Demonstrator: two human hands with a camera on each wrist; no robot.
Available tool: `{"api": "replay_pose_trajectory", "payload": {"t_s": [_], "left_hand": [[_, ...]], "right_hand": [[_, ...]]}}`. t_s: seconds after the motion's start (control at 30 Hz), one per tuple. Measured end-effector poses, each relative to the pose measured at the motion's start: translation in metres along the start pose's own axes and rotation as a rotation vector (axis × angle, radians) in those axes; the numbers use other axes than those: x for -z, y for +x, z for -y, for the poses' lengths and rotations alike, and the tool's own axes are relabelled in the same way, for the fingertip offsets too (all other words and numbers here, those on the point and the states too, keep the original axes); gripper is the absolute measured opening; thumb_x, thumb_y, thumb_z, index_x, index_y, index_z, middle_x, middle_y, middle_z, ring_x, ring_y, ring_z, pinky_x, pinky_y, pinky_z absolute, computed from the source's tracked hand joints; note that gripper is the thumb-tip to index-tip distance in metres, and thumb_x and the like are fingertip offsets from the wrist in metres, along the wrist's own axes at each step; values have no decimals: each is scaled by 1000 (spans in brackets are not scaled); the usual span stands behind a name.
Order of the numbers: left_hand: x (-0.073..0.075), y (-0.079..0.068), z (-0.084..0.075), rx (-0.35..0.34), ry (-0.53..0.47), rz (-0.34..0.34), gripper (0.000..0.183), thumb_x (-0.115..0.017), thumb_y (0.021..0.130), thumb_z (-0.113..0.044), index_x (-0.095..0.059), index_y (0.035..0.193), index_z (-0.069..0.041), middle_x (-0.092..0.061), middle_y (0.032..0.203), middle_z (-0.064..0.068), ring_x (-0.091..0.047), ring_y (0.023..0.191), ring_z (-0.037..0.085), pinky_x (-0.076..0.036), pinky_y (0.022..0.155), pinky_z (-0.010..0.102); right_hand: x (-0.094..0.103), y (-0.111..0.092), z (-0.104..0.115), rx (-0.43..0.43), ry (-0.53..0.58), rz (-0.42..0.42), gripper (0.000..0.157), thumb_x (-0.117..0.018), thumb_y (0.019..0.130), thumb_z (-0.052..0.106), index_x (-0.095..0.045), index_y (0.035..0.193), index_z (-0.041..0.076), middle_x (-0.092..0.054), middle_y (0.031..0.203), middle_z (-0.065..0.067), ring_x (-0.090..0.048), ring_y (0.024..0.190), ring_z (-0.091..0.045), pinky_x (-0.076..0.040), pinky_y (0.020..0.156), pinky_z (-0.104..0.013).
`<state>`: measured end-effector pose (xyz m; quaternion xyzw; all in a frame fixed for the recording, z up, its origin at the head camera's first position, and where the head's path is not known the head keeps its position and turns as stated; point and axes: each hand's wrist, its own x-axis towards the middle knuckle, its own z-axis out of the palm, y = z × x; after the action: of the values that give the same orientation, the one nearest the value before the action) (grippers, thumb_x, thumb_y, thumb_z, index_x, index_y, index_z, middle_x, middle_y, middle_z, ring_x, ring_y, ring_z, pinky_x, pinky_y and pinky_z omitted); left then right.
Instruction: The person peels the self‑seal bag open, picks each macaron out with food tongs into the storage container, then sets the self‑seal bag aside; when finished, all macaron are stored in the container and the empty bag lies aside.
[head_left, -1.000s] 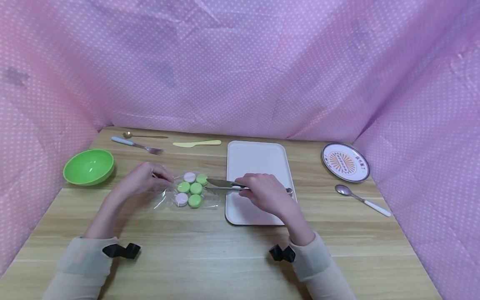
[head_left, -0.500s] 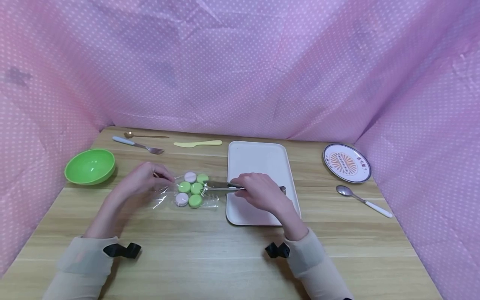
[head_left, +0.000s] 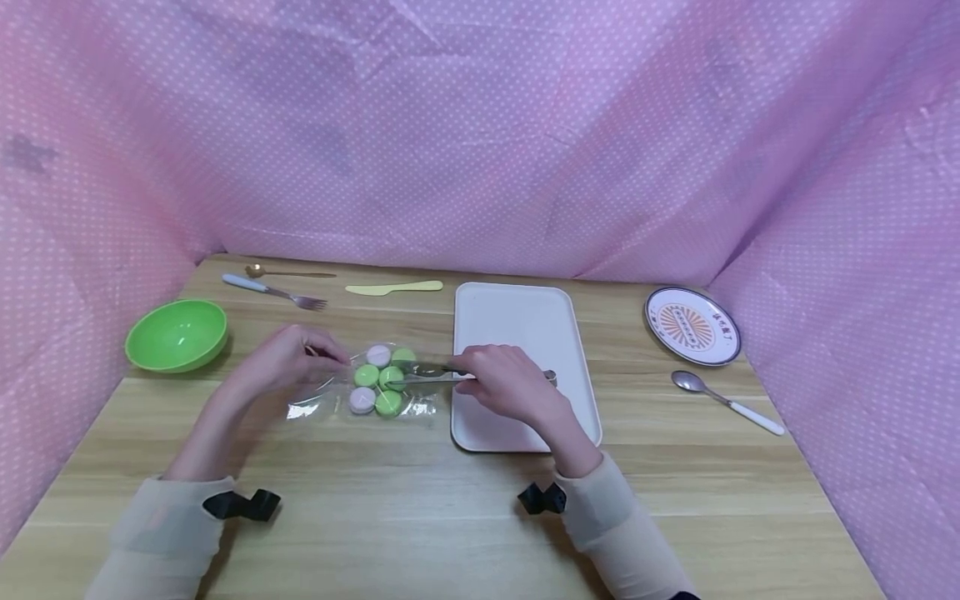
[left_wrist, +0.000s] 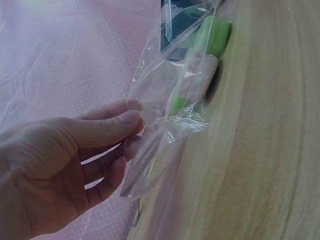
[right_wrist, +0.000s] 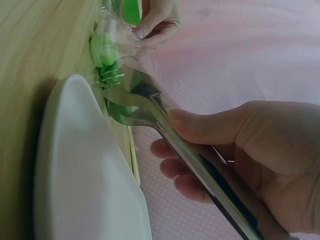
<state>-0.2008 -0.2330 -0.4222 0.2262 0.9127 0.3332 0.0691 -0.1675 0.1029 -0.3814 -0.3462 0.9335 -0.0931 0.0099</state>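
Head view: left of centre, a person's left hand (head_left: 292, 358) pinches a clear bag (head_left: 311, 407) of green and lilac macarons (head_left: 391, 377); at centre, the right hand (head_left: 510, 381) grips metal tongs (head_left: 435, 379). Left wrist view: the bag, held mid-frame. Right wrist view: the tongs point at green macarons, upper left; a white tray (right_wrist: 90, 175), lower left.

At your left you have a green bowl (head_left: 176, 336) on the wooden table (head_left: 375, 525), its mouth facing up. Beyond it, near the far edge, lie a fork (head_left: 275, 292) with a pale blue handle, tines pointing right, and just behind that a thin gold spoon (head_left: 292, 273), its bowl end to your left. Further right you see a yellow knife (head_left: 394, 288). At your far right sits a dark-rimmed plate (head_left: 716, 347) with an orange sunburst, a white-handled spoon (head_left: 727, 402) just nearer you. Pink dotted cloth (head_left: 480, 167) surrounds the table's back and sides.
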Motion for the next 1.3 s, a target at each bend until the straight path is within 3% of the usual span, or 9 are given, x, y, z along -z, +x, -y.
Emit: {"api": "replay_pose_trajectory", "payload": {"t_s": [0.23, 0.47, 0.93, 1.3], "left_hand": [[-1, 1, 1, -8, 2, -5, 15, -75, 79, -17, -74, 92, -25, -73, 94, -7, -65, 85, 4, -51, 76, 19], [0, -1, 1, 3, -5, -7, 17, -74, 79, -14, -74, 93, -24, -73, 95, -4, -65, 85, 5, -52, 71, 19], [-1, 1, 2, -18, 20, -24, 16, -75, 79, -16, -75, 91, -24, -73, 92, -8, -66, 84, 5, -51, 75, 19], [-1, 1, 0, -2, 30, -28, 15, -75, 78, -16, -75, 91, -25, -73, 92, -8, -66, 84, 6, -50, 75, 19]], "right_hand": [[-3, 1, 1, -9, -7, 8, 17, -67, 86, 22, -67, 102, 25, -62, 82, 12, -52, 65, -8, -42, 54, -28], [-6, 2, 2, -11, 5, 16, 20, -66, 87, 23, -67, 107, 26, -62, 82, 12, -50, 64, -8, -40, 53, -25], [3, -6, -4, -19, 18, 16, 18, -68, 86, 24, -67, 104, 26, -61, 81, 13, -50, 64, -7, -40, 55, -26], [-2, -2, -2, -9, 7, 8, 17, -67, 86, 23, -67, 103, 25, -62, 82, 12, -50, 64, -8, -40, 53, -26]]}}
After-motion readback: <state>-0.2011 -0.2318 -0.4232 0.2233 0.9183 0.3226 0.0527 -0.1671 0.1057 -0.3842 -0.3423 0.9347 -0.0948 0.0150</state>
